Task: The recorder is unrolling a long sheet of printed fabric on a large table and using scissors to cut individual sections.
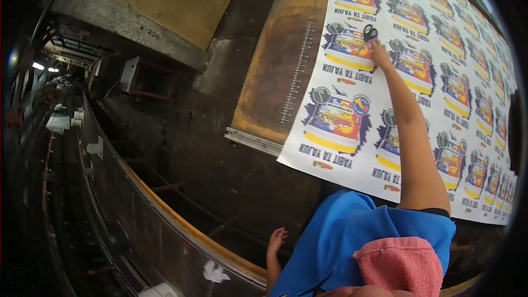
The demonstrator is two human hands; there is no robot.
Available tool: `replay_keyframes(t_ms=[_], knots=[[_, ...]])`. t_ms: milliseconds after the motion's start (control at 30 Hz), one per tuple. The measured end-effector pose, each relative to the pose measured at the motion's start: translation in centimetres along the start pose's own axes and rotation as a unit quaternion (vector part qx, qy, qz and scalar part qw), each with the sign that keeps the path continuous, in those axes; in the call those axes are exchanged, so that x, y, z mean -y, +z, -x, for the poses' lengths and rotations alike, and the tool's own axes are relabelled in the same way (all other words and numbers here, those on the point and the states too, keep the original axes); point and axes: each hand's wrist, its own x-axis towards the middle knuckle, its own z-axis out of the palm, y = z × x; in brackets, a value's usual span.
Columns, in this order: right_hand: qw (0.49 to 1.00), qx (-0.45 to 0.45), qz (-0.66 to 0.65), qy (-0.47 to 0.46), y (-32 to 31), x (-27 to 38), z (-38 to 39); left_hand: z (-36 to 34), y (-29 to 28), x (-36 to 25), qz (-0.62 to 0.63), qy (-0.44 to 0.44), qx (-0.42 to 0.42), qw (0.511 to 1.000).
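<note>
A large white sheet (345,172) printed with repeated colourful emblems covers the table on the right. My right hand (380,54) reaches far over it, fingers closed on dark-handled scissors (369,36) lying flat against the paper. My left hand (276,240) hangs low beside my blue top, fingers loosely bent and apart, with nothing in it.
A worn yellowish board (261,91) with a ruled scale lies left of the sheet. A long metal rail (148,203) with a yellow edge curves along my left. A tan platform (176,8) stands across the dark floor, and a long aisle with small lights runs into the distance.
</note>
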Motion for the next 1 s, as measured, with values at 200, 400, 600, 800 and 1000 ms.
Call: replay_keyframes(t_ms=[200, 400, 600, 800, 1000], knots=[[0.983, 0.063, 0.163, -0.047, -2.2, 4.3, -4.4, -3.4, -5.2, -7.3, 0.009, 0.015, -0.021, 1.0], [0.991, 0.052, 0.114, -0.043, -2.8, 4.1, -0.4, -7.7, -9.1, -8.8, -0.053, 0.011, 0.056, 0.997], [0.997, 0.054, 0.054, 0.032, -2.1, 9.0, 13.6, -12.3, -15.5, -6.7, -0.1, 0.021, 0.098, 0.99], [0.987, 0.103, -0.119, 0.027, -11.8, 25.6, 29.5, -11.3, -21.7, -9.8, -0.197, 0.017, 0.171, 0.965], [0.913, 0.134, -0.283, -0.263, -35.4, 42.1, 36.1, -3.6, -30.7, -15.3, -0.079, -0.229, 0.283, 0.928]])
